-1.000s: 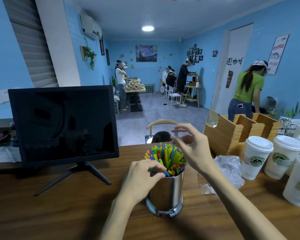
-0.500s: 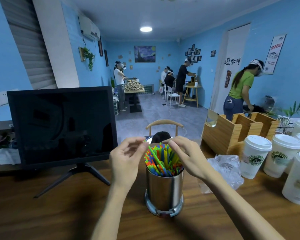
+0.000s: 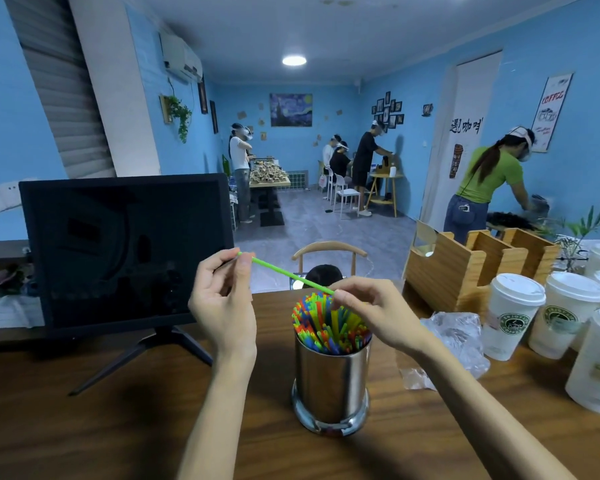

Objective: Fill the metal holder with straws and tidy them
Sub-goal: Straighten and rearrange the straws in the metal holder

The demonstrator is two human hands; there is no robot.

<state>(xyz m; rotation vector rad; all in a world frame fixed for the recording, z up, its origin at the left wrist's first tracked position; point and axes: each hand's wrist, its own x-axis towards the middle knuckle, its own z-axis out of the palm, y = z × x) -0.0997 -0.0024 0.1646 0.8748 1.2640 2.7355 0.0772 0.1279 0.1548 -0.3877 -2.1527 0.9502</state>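
A dark monitor on a splayed stand sits at the left of the wooden counter, just beside the left hand; a crumpled clear plastic bag lies to the right of the metal holder, partly behind the right wrist; beyond it stand white lidded paper cups in a cluster, and behind those a wooden organiser with open slots; nothing lies between the hands and the holder's mouth.

The metal holder stands upright on the counter near its middle, packed with coloured straws whose ends rise unevenly above the rim; the cups are closed, so their contents cannot be told.

A single green straw is held slanted above the holder, well clear of the counter; the left hand pinches its upper end between thumb and fingers, the grip clamped on it; the right hand pinches its lower end just over the bundle, its grip likewise closed on the straw.

The lower tip of the green straw is hidden behind the right fingers; the rightmost cups are cut off by the frame edge; a chair back and a dark head show just beyond the counter's far edge, mostly hidden.
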